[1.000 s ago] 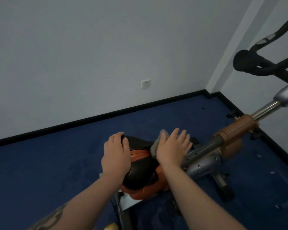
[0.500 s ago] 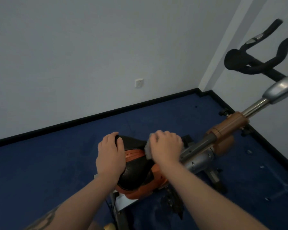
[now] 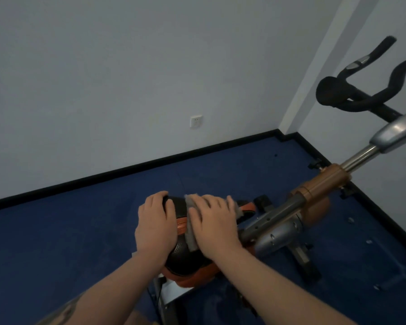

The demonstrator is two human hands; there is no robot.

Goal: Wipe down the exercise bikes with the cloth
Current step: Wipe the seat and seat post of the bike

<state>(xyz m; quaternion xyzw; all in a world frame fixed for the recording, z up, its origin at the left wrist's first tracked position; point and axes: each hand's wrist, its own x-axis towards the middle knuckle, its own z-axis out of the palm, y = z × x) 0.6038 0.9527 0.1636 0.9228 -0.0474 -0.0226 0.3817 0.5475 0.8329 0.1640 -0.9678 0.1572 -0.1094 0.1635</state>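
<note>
An exercise bike fills the lower middle and right of the head view. Its black and orange saddle [image 3: 185, 261] lies under both my hands. My left hand [image 3: 154, 227] grips the saddle's left side, fingers curled over its far edge. My right hand [image 3: 215, 225] lies flat on a grey cloth [image 3: 190, 240] and presses it onto the saddle top. Only the cloth's edges show around my fingers. The bike's grey and brown frame [image 3: 314, 191] slants up to the right toward the black handlebars [image 3: 352, 99].
Blue carpet [image 3: 56, 242] covers the floor, bounded by a black skirting board and white walls. A wall socket [image 3: 195, 121] sits on the far wall. The room corner lies at the back right, close behind the handlebars. The bike's base foot [image 3: 302, 256] rests on the carpet.
My right hand with the cloth has slid left and toward me along the saddle, from its nose onto the top. My left hand has kept its hold on the saddle's left side.
</note>
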